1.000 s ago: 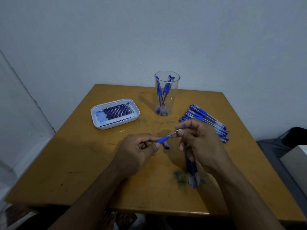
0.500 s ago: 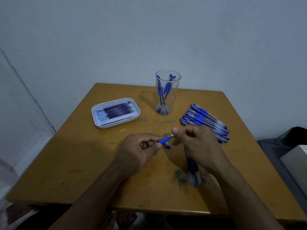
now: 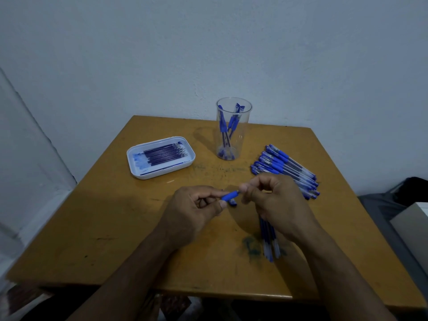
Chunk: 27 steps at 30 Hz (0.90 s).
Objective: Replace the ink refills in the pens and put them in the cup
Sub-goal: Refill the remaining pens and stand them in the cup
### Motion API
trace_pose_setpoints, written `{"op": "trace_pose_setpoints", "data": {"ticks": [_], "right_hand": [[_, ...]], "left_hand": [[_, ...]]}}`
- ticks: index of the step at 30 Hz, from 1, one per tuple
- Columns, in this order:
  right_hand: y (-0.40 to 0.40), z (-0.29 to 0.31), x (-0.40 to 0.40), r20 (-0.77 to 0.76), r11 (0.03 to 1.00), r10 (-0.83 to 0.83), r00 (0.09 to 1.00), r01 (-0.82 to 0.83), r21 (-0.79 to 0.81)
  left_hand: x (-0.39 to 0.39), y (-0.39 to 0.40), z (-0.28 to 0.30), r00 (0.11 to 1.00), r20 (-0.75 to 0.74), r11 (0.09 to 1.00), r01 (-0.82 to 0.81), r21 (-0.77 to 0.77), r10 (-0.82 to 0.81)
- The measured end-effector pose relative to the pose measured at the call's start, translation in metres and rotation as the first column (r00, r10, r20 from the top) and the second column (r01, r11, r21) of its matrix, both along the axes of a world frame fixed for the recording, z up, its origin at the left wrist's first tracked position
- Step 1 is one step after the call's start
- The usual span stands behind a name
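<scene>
— What's the person at now?

— Putting a pen [image 3: 229, 195] back together, I'd say, just above the surface [image 3: 115, 228]. The left hand [image 3: 193, 212] pinches the blue grip end between thumb and fingers; the right hand [image 3: 275, 205] is curled round the other half, fingertips pressed right up against the grip. Most of the barrel is hidden inside that fist.

— Is the refill in?

— Can't tell from here. The two halves meet with almost no gap, so my guess is it's seated and they're screwing the grip section on.

— Any advice?

— Keep both halves in one straight line and turn gently; a crooked thread on thin plastic would bind. Stop once it's snug. There's a small blue piece [image 3: 232, 203] lying just beneath the hands, likely the cap, which wants to go on afterwards.

— And then?

— Into the clear cup [image 3: 234, 128] at the back, where a few pens stand already. A heap of pens [image 3: 284, 169] waits near the right hand, a few more [image 3: 269, 242] lie under the wrist, and the refills sit in the white tray [image 3: 161, 157] to the left.
</scene>
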State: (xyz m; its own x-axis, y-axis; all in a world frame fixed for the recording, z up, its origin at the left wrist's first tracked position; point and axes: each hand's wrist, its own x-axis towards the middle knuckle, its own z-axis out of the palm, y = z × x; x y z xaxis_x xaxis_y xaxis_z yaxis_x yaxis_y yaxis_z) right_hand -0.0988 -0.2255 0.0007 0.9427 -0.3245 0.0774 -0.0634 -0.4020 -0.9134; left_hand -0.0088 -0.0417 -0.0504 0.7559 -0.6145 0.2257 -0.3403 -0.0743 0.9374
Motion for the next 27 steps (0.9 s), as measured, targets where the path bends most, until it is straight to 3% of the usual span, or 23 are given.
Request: {"op": "trace_pose_setpoints", "data": {"ticks": [3,9,13,16,21,24,27], "right_hand": [[0.0,0.001,0.0,0.004,0.998,-0.039,0.999,0.039,-0.045],[-0.004,0.005,-0.003,0.01,0.997,0.033,0.999,-0.034,0.067],[-0.002,0.002,0.0,-0.008,0.998,-0.037,0.999,0.037,0.044],[0.002,-0.001,0.002,-0.016,0.992,-0.08,0.997,0.081,0.096],[0.007,-0.002,0.004,-0.072,0.945,-0.127,0.989,0.143,0.296],[0.006,-0.001,0.006,-0.11,0.919,-0.131,0.985,0.162,0.36],[0.007,-0.001,0.006,-0.111,0.928,-0.129,0.986,0.159,0.337]], "left_hand": [[0.001,0.0,-0.001,1.0,0.009,1.0,-0.003,-0.01,0.003],[0.001,0.001,0.0,0.999,0.044,1.0,-0.001,-0.024,0.002],[-0.001,-0.001,-0.003,0.983,0.17,0.997,-0.075,-0.017,0.077],[-0.003,-0.003,-0.003,0.913,0.376,0.986,-0.168,-0.006,0.158],[-0.005,-0.003,-0.002,0.707,0.683,0.966,-0.257,0.004,0.185],[-0.005,-0.003,-0.001,0.611,0.77,0.953,-0.301,0.014,0.182],[-0.004,-0.002,-0.003,0.642,0.748,0.954,-0.297,0.041,0.168]]}}
